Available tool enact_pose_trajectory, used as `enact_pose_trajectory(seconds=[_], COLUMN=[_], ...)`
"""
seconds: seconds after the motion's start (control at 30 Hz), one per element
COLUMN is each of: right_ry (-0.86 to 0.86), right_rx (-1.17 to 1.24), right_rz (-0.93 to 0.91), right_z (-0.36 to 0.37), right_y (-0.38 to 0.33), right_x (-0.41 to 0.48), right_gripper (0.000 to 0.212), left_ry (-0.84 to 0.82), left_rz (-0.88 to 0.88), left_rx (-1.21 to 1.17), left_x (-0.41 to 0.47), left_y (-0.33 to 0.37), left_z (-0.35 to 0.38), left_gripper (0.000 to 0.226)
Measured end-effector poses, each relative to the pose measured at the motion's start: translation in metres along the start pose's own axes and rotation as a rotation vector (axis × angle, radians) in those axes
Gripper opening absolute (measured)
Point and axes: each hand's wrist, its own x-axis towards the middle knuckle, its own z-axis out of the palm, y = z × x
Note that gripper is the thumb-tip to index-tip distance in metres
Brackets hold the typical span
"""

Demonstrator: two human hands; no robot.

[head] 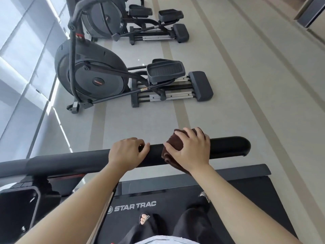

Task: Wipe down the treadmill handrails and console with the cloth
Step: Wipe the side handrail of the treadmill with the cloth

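A black padded treadmill handrail runs across the middle of the head view, ending in a rounded tip at the right. My right hand presses a dark brown cloth wrapped over the rail, fingers spread on top of it. My left hand rests on the same rail just left of the cloth, fingers curled over the top, holding the bar. The console is out of sight, apart from a black bracket at the lower left.
Below the rail lies the black treadmill belt marked STAR TRAC, with my feet on it. Two dark elliptical trainers stand on the grey floor beyond the rail. A bright window wall fills the left side.
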Motion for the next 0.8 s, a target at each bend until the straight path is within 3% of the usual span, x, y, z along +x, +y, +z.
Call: enact_pose_trajectory(seconds=[0.2, 0.37, 0.53, 0.7, 0.8], right_ry=[0.168, 0.172, 0.165, 0.202, 0.054], right_rx=[0.093, 0.172, 0.122, 0.116, 0.145], right_rz=[-0.201, -0.076, -0.334, -0.090, -0.182], right_z=[0.004, 0.004, 0.004, -0.008, -0.004], right_y=[0.025, 0.012, 0.041, 0.052, 0.016], right_x=[-0.010, -0.004, -0.014, -0.009, -0.007], right_gripper=[0.037, 0.031, 0.035, 0.030, 0.031], left_ry=[0.015, 0.012, 0.023, 0.022, 0.021], left_rz=[-0.008, 0.007, 0.001, -0.025, -0.042], left_rx=[0.010, 0.013, 0.021, 0.024, 0.037], left_x=[-0.005, -0.002, -0.004, -0.004, -0.003], left_y=[-0.001, -0.001, -0.003, -0.003, -0.003], left_z=[0.001, 0.000, 0.002, 0.002, 0.003], left_gripper=[0.046, 0.046, 0.045, 0.046, 0.047])
